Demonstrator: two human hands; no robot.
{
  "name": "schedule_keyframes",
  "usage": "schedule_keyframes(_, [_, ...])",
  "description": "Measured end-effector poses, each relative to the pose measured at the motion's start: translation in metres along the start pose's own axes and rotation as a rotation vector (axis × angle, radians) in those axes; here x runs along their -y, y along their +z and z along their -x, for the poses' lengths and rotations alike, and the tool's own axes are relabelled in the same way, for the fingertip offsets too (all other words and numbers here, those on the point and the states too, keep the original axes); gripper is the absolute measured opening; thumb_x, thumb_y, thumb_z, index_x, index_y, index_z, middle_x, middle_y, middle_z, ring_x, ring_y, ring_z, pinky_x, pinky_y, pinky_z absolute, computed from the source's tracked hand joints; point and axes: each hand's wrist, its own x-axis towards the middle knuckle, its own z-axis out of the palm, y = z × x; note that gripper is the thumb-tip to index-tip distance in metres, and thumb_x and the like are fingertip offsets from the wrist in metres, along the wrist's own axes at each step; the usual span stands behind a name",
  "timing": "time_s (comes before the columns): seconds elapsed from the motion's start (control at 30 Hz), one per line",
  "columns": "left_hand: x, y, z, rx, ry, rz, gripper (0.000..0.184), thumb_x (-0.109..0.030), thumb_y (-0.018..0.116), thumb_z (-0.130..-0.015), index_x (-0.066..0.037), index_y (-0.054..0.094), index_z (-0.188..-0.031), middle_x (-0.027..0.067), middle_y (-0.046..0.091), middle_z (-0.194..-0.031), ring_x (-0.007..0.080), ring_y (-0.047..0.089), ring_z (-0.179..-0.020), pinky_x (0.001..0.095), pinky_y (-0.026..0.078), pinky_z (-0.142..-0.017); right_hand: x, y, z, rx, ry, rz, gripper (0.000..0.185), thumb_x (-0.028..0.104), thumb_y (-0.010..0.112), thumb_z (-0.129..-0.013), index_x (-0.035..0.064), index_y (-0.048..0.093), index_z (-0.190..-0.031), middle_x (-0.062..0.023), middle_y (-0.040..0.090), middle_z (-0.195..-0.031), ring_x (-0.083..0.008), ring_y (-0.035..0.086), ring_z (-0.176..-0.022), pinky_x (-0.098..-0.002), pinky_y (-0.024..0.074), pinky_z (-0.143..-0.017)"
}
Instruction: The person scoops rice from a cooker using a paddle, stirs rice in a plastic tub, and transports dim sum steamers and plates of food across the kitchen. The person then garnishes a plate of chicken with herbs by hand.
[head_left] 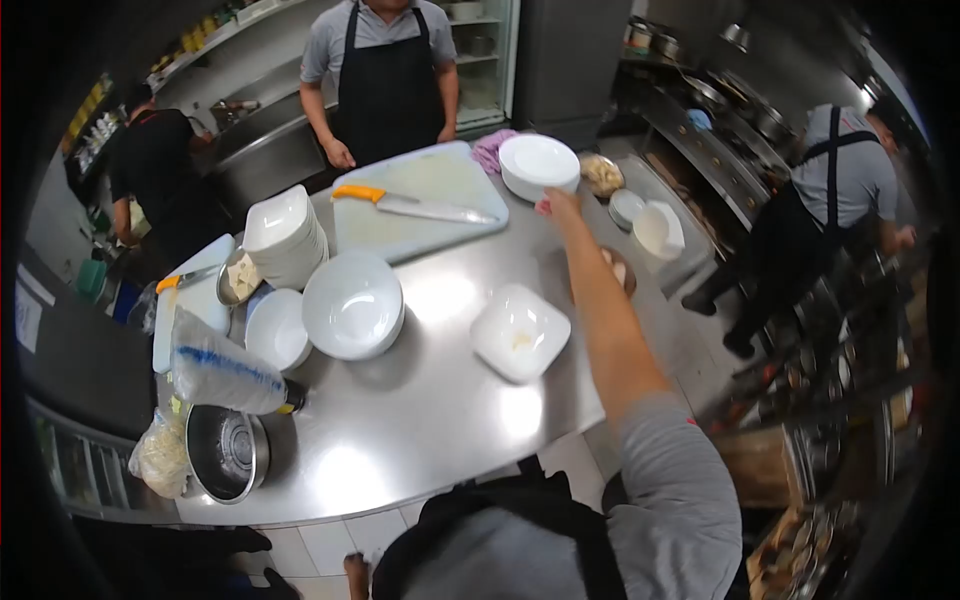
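My right hand (562, 202) reaches across the steel table to the front edge of a stack of white plates (540, 165). Its fingers look closed around a small pink item (543, 207), too little of which shows to name. Beneath my outstretched arm, a bowl with pale pieces (620, 270) is partly covered. A square white bowl (520, 332) with a small pale-yellow bit inside sits left of the forearm. Low in the picture, my left hand (356, 575) hangs by my body below the table edge, its fingers not clear.
On the table (430, 400) are a cutting board (440, 165) with an orange-handled knife (415, 205), stacked square bowls (280, 225), a large round bowl (353, 305) and a metal pot (228, 455). A person in an apron (385, 90) stands opposite; two others work nearby.
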Motion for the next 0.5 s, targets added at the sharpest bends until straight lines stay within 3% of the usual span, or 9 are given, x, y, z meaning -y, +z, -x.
schedule_keyframes(0.03, [-0.015,0.004,0.036,-0.114,0.244,-0.222,0.023,-0.02,0.056,-0.078,0.003,0.056,-0.074,0.01,0.059,-0.074,0.0196,0.055,-0.061,0.0358,0.046,-0.057,0.003,0.006,-0.024,0.03,-0.001,-0.008,0.036,0.015,0.062,-0.075,-0.0019,0.045,-0.102,-0.0113,0.05,-0.079,-0.0206,0.054,-0.066,-0.0321,0.0497,-0.061])
schedule_keyframes(0.1, [-0.043,0.025,0.074,-0.155,0.009,-0.265,0.023,-0.02,0.056,-0.078,0.003,0.056,-0.075,0.0104,0.059,-0.074,0.0199,0.055,-0.061,0.0359,0.046,-0.058,0.001,0.016,-0.058,-0.331,0.146,-0.175,0.042,0.017,0.064,-0.073,-0.0036,0.044,-0.104,-0.0131,0.05,-0.078,-0.0229,0.054,-0.063,-0.036,0.0515,-0.063])
schedule_keyframes(0.13, [-0.053,0.037,0.089,-0.159,-0.083,-0.264,0.023,-0.02,0.056,-0.078,0.002,0.056,-0.075,0.0106,0.059,-0.074,0.0201,0.055,-0.061,0.036,0.046,-0.058,0.0,0.021,-0.069,-0.464,0.104,-0.147,0.036,0.017,0.064,-0.073,-0.0057,0.049,-0.097,-0.015,0.053,-0.077,-0.0234,0.056,-0.059,-0.0334,0.0527,-0.056])
schedule_keyframes(0.17, [-0.061,0.05,0.104,-0.162,-0.154,-0.259,0.023,-0.021,0.056,-0.078,0.002,0.056,-0.075,0.0107,0.06,-0.074,0.0203,0.056,-0.061,0.0361,0.046,-0.058,-0.002,0.021,-0.084,-0.446,0.12,-0.151,0.036,0.017,0.064,-0.073,-0.0057,0.049,-0.097,-0.015,0.053,-0.077,-0.0234,0.056,-0.059,-0.0334,0.0527,-0.056])
schedule_keyframes(0.23, [-0.071,0.076,0.129,-0.162,-0.253,-0.237,0.024,-0.021,0.056,-0.078,0.002,0.056,-0.075,0.0111,0.06,-0.073,0.0207,0.056,-0.062,0.0362,0.046,-0.058,-0.014,0.008,-0.108,-0.425,0.094,0.203,0.031,0.015,0.065,-0.072,-0.0076,0.054,-0.09,-0.0167,0.057,-0.078,-0.0246,0.059,-0.057,-0.0301,0.0521,-0.048])
schedule_keyframes(0.37, [-0.079,0.109,0.164,-0.176,-0.318,-0.193,0.024,-0.022,0.056,-0.078,0.002,0.057,-0.076,0.0119,0.06,-0.073,0.0214,0.057,-0.062,0.0364,0.046,-0.059,-0.005,0.003,-0.098,-0.432,0.027,0.24,0.019,0.006,0.061,-0.071,-0.0079,0.056,-0.082,-0.0168,0.06,-0.077,-0.0246,0.061,-0.057,-0.0285,0.0516,-0.045])
schedule_keyframes(0.47, [-0.075,0.122,0.176,-0.194,-0.286,-0.162,0.025,-0.023,0.056,-0.077,0.002,0.057,-0.076,0.0124,0.06,-0.072,0.0219,0.057,-0.062,0.0366,0.046,-0.059,0.016,0.002,-0.087,-0.42,0.012,0.265,0.024,-0.004,0.052,-0.069,-0.0086,0.051,-0.093,-0.0198,0.057,-0.089,-0.0274,0.061,-0.068,-0.0323,0.0527,-0.047])
schedule_keyframes(0.5, [-0.068,0.122,0.178,-0.203,-0.246,-0.155,0.025,-0.023,0.056,-0.077,0.002,0.057,-0.076,0.0126,0.06,-0.072,0.0221,0.057,-0.063,0.0367,0.046,-0.059,0.025,0.005,-0.078,-0.385,-0.105,0.035,0.033,-0.006,0.049,-0.068,-0.0075,0.046,-0.1,-0.0212,0.053,-0.097,-0.0296,0.06,-0.075,-0.0342,0.0529,-0.048])
